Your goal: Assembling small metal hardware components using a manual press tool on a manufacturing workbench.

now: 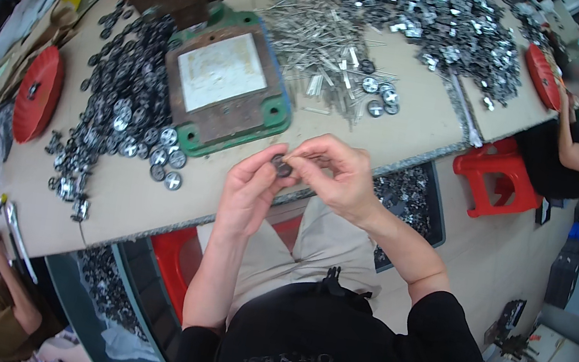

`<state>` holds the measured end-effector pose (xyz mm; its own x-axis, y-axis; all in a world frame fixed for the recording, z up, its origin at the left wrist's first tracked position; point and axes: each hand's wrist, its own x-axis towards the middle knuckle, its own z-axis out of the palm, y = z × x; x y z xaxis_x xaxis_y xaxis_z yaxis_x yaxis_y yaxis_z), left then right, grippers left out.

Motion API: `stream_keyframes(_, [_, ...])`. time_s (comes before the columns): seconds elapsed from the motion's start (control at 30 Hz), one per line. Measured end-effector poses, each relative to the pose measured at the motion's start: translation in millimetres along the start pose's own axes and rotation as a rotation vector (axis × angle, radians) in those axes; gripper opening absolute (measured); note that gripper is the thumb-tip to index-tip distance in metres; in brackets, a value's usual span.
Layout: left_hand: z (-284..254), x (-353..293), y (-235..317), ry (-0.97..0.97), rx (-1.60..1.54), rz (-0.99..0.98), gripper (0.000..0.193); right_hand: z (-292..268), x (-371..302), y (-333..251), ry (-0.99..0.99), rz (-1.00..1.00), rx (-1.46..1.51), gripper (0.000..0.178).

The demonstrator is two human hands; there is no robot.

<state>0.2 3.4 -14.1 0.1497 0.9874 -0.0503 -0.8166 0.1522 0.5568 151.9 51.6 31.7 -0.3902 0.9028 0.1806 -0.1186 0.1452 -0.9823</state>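
My left hand [247, 186] pinches a small dark wheel [281, 165] between thumb and fingers, just past the table's front edge. My right hand [339, 177] meets it there, its thumb and forefinger closed at the wheel. Whatever those fingertips grip is too small to make out. Left of my hands lies a heap of black wheels with silver spokes [128, 99], a few loose ones at its near end. Several similar wheels [378, 97] sit beyond my right hand, beside a pile of thin metal pins [321, 27].
A press with a green base [232, 134] and white plate [221, 70] stands beyond my hands. Shiny small parts [470, 43] cover the far right. Red dishes [38, 96] lie at both sides. Bins of parts [408, 200] sit below the table edge. Two people work nearby.
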Motion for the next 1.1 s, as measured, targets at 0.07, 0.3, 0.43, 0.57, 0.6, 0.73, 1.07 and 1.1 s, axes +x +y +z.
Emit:
stream_keyframes(0.07, [-0.5, 1.7, -0.8, 0.038, 0.036, 0.009, 0.032, -8.3, 1.5, -3.8, -0.027, 0.027, -0.012, 0.014])
stream_keyframes(0.3, [0.6, 4.7, 0.7, 0.063, 0.074, -0.025, 0.038, -96.7, 46.2, -13.3, 0.202, 0.098, -0.559, 0.021])
stream_keyframes(0.43, [1.9, 5.8, 0.1, 0.067, 0.084, -0.027, 0.038, -189.4, 91.8, 14.0, 0.636, -0.038, -1.354, 0.022])
stream_keyframes(0.57, [2.7, 7.0, 0.1, 0.065, 0.078, -0.032, 0.038, -212.2, 94.6, 28.6, 0.518, 0.009, -1.489, 0.025])
stream_keyframes(0.6, [2.5, 6.3, 0.7, 0.064, 0.078, -0.03, 0.038, -207.3, 91.2, 27.0, 0.512, 0.007, -1.484, 0.025])
stream_keyframes(0.73, [0.8, 4.5, 0.7, 0.053, 0.07, -0.033, 0.038, -199.4, 71.8, 13.1, 0.399, 0.136, -1.366, 0.029])
stream_keyframes(1.07, [11.2, 0.8, -3.7, 0.127, 0.094, -0.007, 0.032, -137.5, 30.4, -16.8, 0.188, 0.127, -0.498, 0.039])
stream_keyframes(1.1, [15.1, 0.8, -4.3, 0.132, 0.143, 0.007, 0.031, -118.5, 25.5, -20.4, 0.166, 0.145, -0.286, 0.034])
